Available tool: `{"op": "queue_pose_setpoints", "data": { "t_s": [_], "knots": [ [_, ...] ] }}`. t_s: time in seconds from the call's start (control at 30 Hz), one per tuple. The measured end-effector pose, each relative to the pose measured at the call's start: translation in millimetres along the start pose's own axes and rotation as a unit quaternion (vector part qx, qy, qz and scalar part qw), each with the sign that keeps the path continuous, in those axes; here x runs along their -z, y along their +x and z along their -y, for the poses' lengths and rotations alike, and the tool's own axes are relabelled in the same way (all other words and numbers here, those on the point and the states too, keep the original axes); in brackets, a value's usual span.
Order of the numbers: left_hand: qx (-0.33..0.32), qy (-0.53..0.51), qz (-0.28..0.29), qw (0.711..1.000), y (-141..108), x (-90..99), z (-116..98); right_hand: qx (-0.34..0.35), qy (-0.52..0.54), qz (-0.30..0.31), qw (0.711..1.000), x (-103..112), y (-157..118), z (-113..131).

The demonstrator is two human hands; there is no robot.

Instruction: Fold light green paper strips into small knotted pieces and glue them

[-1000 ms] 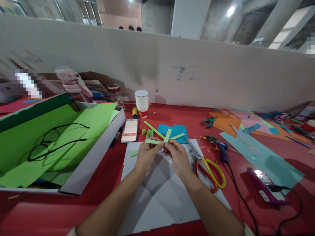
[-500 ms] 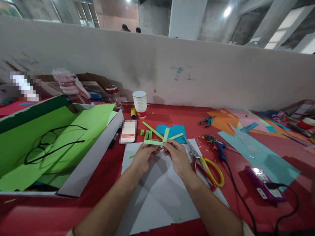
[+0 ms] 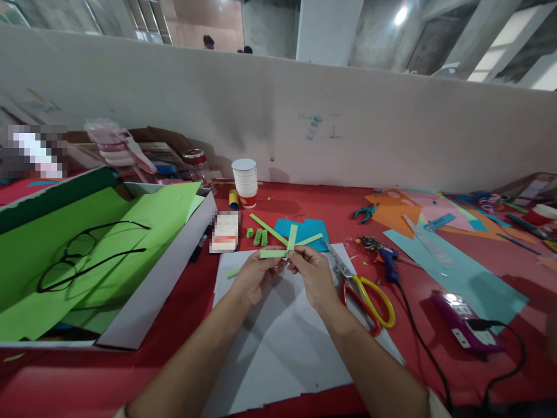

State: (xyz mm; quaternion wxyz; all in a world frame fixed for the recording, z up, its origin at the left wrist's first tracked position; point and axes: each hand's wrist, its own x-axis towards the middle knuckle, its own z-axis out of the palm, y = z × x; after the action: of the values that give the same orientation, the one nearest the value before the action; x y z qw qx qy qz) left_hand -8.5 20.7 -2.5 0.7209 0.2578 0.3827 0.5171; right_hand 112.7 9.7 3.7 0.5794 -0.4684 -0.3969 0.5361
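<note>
"What's at your fingers, mid-frame?"

"A flat light-green paper strip (image 3: 272,253), long axis running sideways, and my left hand (image 3: 256,275) has thumb and fingers closed on it from below."

"And the other hand?"

"My right hand (image 3: 312,270) pinches the foot of a narrow pale-green paper strip (image 3: 293,237) pointing to the frame's upper edge. It's nearer where both strips seem to meet."

A pale partition (image 3: 278,110) rose behind a red tabletop (image 3: 313,201).
Beyond stood a white pillar (image 3: 328,29) and a grey wall (image 3: 270,29); a lamp (image 3: 401,15) shone brightly.
</note>
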Motion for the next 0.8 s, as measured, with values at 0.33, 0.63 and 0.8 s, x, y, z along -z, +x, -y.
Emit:
{"op": "queue_pose_setpoints", "data": {
  "t_s": [0.33,0.63,0.8],
  "knots": [
    [-0.009,0.013,0.007,1.0,1.0,2.2,0.3,0.018,-0.024,0.011,1.0,-1.2,-1.2,0.0],
    [-0.011,0.018,-0.002,1.0,1.7,0.5,-2.6,0.059,-0.071,0.038,0.995,4.4,1.0,-9.2],
    [-0.012,0.018,-0.033,0.999,1.5,0.5,-3.1,0.086,-0.112,0.041,0.989,4.7,-0.3,-7.1]
  ]
}}
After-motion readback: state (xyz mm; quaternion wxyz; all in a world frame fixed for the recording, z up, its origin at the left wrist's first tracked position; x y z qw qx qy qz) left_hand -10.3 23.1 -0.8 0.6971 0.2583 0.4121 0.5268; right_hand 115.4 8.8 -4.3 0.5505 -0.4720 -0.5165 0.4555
